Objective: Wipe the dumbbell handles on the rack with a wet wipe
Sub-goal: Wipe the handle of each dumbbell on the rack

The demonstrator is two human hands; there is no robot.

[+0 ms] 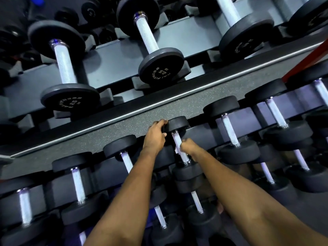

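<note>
I have the left hand [157,133] gripping a dumbbell head [178,123] at the rack's [248,116] far edge. The right hand [189,146] curls round its handle [176,139], holding a wet wipe [177,150] against it.

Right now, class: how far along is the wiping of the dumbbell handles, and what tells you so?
Done: nothing shows which were wiped. In hand: the right hand holds the wet wipe on one handle while the left hand grips that dumbbell's head. Left: possibly the neighbouring handles.

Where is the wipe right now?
Head view, centre: the wipe sits on a handle, held by the right hand, right of the left hand gripping that dumbbell.
</note>
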